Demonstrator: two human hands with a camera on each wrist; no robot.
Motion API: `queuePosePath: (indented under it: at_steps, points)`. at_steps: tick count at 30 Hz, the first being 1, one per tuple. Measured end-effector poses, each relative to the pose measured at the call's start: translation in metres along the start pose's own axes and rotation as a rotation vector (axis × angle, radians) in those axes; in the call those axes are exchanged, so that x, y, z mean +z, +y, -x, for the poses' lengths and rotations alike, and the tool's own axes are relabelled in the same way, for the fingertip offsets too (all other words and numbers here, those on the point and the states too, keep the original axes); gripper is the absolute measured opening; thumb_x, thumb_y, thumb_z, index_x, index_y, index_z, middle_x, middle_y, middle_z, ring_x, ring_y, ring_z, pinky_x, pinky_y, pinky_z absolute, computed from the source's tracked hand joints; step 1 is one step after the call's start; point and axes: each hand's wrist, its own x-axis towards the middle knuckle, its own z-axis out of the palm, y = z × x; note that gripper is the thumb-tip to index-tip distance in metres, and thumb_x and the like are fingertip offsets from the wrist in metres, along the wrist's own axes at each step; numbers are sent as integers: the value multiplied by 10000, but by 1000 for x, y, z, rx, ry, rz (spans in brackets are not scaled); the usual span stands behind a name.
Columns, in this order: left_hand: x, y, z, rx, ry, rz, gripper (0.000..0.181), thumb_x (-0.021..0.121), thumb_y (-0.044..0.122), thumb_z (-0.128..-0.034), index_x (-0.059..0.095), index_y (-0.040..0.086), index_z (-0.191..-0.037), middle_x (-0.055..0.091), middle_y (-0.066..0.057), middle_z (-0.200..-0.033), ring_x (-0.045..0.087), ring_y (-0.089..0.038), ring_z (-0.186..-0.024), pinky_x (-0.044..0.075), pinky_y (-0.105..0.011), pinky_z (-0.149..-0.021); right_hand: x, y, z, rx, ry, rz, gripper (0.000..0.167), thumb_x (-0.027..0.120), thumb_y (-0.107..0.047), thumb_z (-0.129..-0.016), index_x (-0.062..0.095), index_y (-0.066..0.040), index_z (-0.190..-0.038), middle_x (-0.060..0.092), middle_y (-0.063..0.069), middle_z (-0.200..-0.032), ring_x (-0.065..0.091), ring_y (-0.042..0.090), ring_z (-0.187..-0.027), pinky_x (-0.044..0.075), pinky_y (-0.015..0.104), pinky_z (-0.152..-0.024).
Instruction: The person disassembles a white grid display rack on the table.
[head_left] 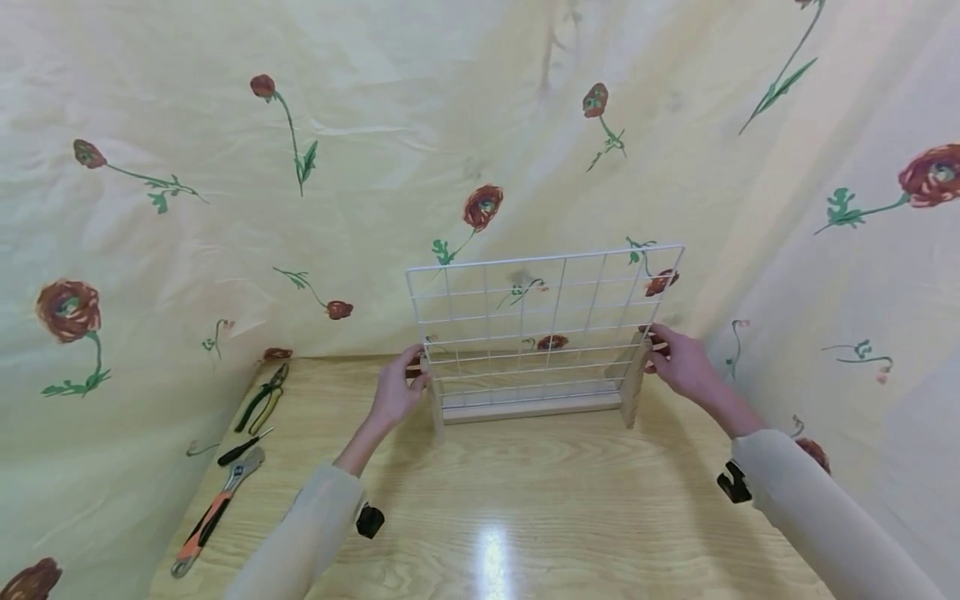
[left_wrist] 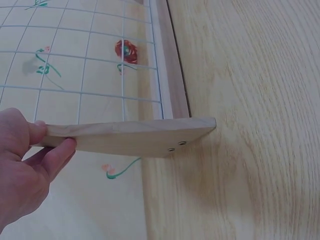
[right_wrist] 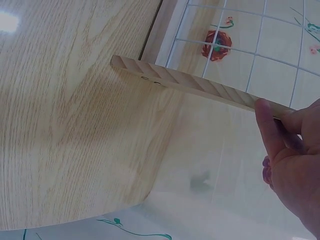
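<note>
At nine o'clock on the rack [head_left: 531, 411], the left hand [head_left: 395, 388] pinches the left panel [left_wrist: 135, 137]; at three, the right hand [head_left: 681, 362] pinches the right panel [right_wrist: 192, 86].

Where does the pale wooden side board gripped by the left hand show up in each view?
Head: pale wooden side board, below and left of centre, left hand at its top.
Left wrist: crossing mid-picture from the hand to right of centre.
Right wrist: not in it.
Shared landmark: white wire grid.
</note>
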Motion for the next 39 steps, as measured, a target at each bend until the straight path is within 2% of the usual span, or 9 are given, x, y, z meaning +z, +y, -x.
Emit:
queuePosePath:
  at_steps: [5, 14, 20, 31, 39]
  points:
    - [0, 2, 4, 24, 8, -3, 496, 647, -200, -839, 535, -122, -1316, 623, -336, -1175, 670, -462, -975, 619, -383, -786, 0, 0, 4, 4, -8, 0, 410, 508, 163, -930, 474, 158, -1339, 573, 397, -1120, 664, 446, -869, 620, 277, -632]
    - [-3, 5, 21, -1, 27, 4, 471, 646, -204, -836, 572, -84, -1285, 636, -318, -1150, 674, -453, -967, 622, -382, -772, 8, 0, 10, -3, -2, 38, 409, 511, 159, -928, 478, 153, -1336, 583, 382, -1110, 667, 427, -869, 620, 274, -640]
    - [-7, 6, 25, 16, 55, 9, 461, 664, -212, -815, 610, -45, -1242, 662, -285, -1116, 685, -443, -944, 624, -358, -757, 11, -2, 7, -23, 19, 32, 394, 518, 176, -925, 499, 152, -1318, 590, 377, -1100, 672, 431, -869, 627, 319, -640]
    - [-7, 6, 30, 77, 90, -6, 498, 678, -243, -778, 600, -88, -1245, 649, -320, -1116, 686, -456, -911, 624, -388, -755, 11, -5, 5, -80, 29, 46, 380, 514, 198, -913, 512, 165, -1291, 599, 383, -1078, 675, 433, -841, 625, 321, -624]
    - [-9, 8, 35, 61, 100, 24, 485, 663, -244, -793, 597, -102, -1253, 659, -309, -1089, 688, -455, -900, 626, -373, -739, 12, -10, 4, -72, 15, 23, 391, 506, 200, -916, 502, 171, -1305, 589, 388, -1106, 673, 433, -865, 629, 360, -650]
